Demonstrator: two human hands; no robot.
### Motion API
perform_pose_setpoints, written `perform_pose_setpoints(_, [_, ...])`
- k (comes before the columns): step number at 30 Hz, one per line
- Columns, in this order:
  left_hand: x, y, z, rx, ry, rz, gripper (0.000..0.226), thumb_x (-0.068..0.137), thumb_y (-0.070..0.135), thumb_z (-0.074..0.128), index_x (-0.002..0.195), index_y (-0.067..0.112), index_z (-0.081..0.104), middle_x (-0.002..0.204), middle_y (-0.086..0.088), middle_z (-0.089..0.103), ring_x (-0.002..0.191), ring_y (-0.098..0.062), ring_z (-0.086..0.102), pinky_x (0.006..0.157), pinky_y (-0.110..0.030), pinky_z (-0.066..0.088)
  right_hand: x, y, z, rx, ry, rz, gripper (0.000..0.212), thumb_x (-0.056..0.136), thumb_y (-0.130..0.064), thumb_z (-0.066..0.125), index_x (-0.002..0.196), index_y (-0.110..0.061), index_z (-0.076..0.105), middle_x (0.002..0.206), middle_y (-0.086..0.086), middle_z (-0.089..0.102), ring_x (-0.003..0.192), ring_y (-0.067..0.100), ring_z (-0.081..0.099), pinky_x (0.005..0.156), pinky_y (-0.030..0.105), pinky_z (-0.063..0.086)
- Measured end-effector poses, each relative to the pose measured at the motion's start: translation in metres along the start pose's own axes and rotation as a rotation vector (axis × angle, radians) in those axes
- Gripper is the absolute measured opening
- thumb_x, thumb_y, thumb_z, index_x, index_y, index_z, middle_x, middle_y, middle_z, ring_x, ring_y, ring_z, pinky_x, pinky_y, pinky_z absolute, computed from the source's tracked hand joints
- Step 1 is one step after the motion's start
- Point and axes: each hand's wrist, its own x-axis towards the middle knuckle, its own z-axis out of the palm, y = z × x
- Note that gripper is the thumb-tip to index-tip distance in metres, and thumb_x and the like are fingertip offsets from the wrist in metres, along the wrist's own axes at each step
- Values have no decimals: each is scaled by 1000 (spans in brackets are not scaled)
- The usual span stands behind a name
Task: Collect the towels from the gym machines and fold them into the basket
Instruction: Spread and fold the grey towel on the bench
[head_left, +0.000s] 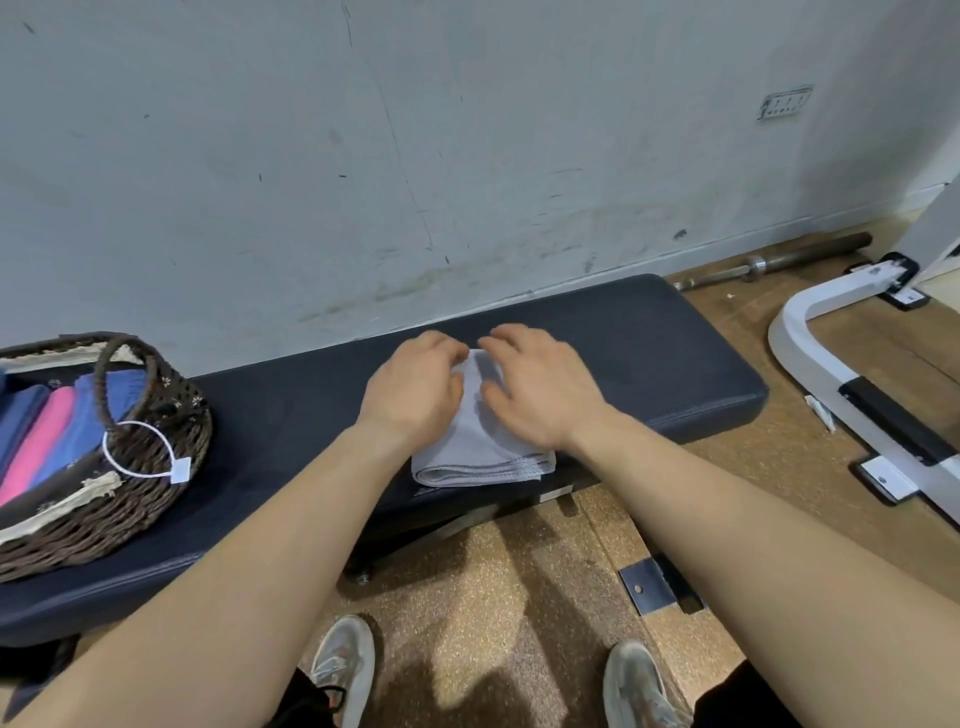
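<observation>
A light grey towel (480, 457), folded into a small stack, lies on the dark padded bench (649, 353) near its front edge. My left hand (415, 387) rests on the towel's left side with fingers curled over its far edge. My right hand (535, 389) lies flat on the towel's right side, fingers spread. A brown wicker basket (150, 467) stands on the bench's left end. It holds folded blue (98, 415) and pink (44, 447) towels, and a white tag hangs on its handle.
A scuffed white wall runs right behind the bench. A barbell bar (779, 260) lies on the floor at the wall to the right. A white machine frame (841, 384) sits at the right. My two shoes stand on the cork-like floor below.
</observation>
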Motion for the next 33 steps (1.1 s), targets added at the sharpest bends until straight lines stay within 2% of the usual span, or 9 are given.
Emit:
perform_pose_setpoints(3, [-5, -16, 15, 53, -100, 43, 47, 102, 26, 43, 149, 18, 40, 158, 3, 34, 147, -17, 27, 117, -37, 29, -3, 4, 18, -132, -201, 22, 71, 102, -51, 26, 160, -13, 11, 168, 6, 4, 154, 21, 2, 125, 45, 5])
perform_pose_setpoints(6, [-10, -22, 22, 80, -131, 71, 54, 105, 34, 35, 155, 19, 25, 164, 5, 19, 152, -13, 11, 122, -36, 19, -9, 18, 30, -197, -290, 52, 77, 99, -62, 9, 160, -16, -6, 167, 2, -12, 154, 16, -11, 123, 47, -8])
perform_pose_setpoints(11, [-18, -27, 36, 132, -237, 95, 63, 104, 47, 15, 159, 21, -4, 165, 8, -13, 151, -9, -14, 124, -44, 4, -13, 26, 39, -122, -282, 79, 79, 97, -66, 6, 158, -19, -13, 165, -2, -21, 152, 12, -16, 123, 49, -10])
perform_pose_setpoints(17, [-16, -31, 38, 138, -286, 103, 63, 104, 48, 11, 157, 22, -11, 163, 9, -20, 149, -8, -20, 124, -46, 1, -10, 28, 41, -65, -307, 83, 80, 97, -67, 8, 158, -21, -15, 164, -3, -24, 152, 12, -18, 122, 53, -8])
perform_pose_setpoints(21, [-20, -24, 33, 66, -113, 42, 64, 103, 46, 27, 159, 20, 9, 166, 4, 4, 152, -15, 5, 123, -42, 16, -5, 27, 26, -62, -301, 45, 80, 98, -66, 20, 160, -21, 0, 167, -1, -13, 153, 14, -11, 123, 53, -4])
perform_pose_setpoints(24, [-25, -12, 20, 1, 96, -197, 60, 97, 42, 45, 150, 17, 32, 151, -3, 38, 132, -27, 41, 101, -42, 41, -3, 28, 8, -18, -192, -13, 72, 96, -62, 39, 157, -27, 24, 168, -3, 4, 154, 17, 3, 124, 47, 7])
perform_pose_setpoints(27, [-25, -13, 6, -96, -89, -498, 58, 91, 45, 50, 137, 11, 39, 130, -8, 51, 112, -31, 55, 82, -41, 49, -2, 28, -3, 50, -143, -23, 61, 93, -56, 54, 147, -30, 42, 164, -4, 24, 149, 21, 24, 119, 42, 26])
perform_pose_setpoints(30, [-20, -20, 4, -211, -233, -570, 42, 85, 46, 57, 103, 8, 52, 96, -5, 61, 82, -25, 59, 62, -33, 44, -3, 26, -5, 107, -163, -41, 45, 86, -50, 65, 128, -33, 57, 152, -8, 39, 139, 21, 36, 111, 42, 36])
perform_pose_setpoints(33, [-12, -24, 3, -452, -243, -624, 35, 79, 38, 71, 79, 5, 59, 78, -5, 63, 70, -23, 61, 63, -34, 53, -5, 22, -4, 138, -200, -81, 39, 79, -50, 73, 114, -35, 64, 148, -10, 44, 137, 20, 36, 111, 42, 36])
